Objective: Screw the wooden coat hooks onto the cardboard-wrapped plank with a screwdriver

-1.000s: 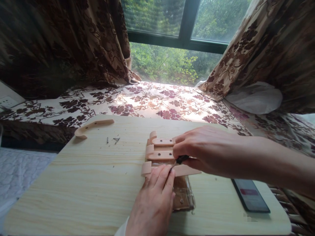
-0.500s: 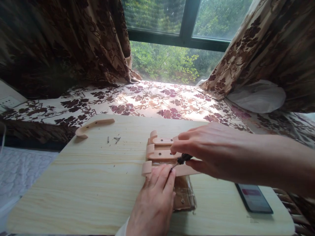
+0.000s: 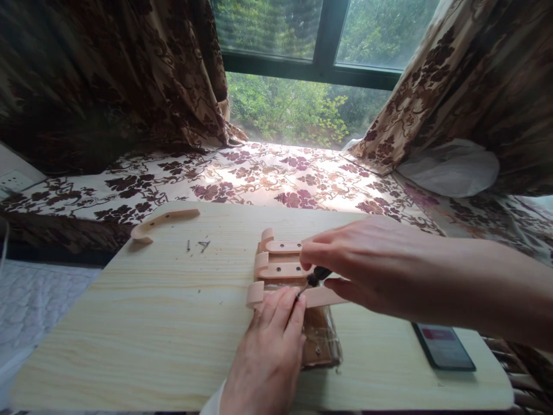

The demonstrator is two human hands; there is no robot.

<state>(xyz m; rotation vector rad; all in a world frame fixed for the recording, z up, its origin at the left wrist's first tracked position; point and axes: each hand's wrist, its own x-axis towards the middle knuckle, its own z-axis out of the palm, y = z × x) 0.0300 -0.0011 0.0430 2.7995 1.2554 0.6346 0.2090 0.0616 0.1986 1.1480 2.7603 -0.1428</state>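
My right hand (image 3: pixel 360 262) is closed around the dark handle of a screwdriver (image 3: pixel 318 275), its shaft slanting down to the left. The tip meets a small screw (image 3: pixel 298 296) at the nearest wooden hook (image 3: pixel 325 297). Close by, my left hand (image 3: pixel 270 351) presses its fingers onto that hook, with fingertips beside the screw. Beneath lies a brown board (image 3: pixel 322 334) wrapped in clear plastic. Farther up the board, a middle hook (image 3: pixel 268 270) and a far hook (image 3: pixel 290 246) each show two screws. My right hand hides their right ends.
A loose wooden hook (image 3: pixel 173 217) rests at the table's far left corner. Several loose screws (image 3: pixel 203 246) lie to its right. On the right of the pale table (image 3: pixel 142 323) is a phone (image 3: pixel 444 346). Behind stands a ledge (image 3: pixel 276 173) with flowered cloth, below a window.
The view has shifted slightly. Both hands stay at the same hook, and the screwdriver remains at the screw with little visible movement.
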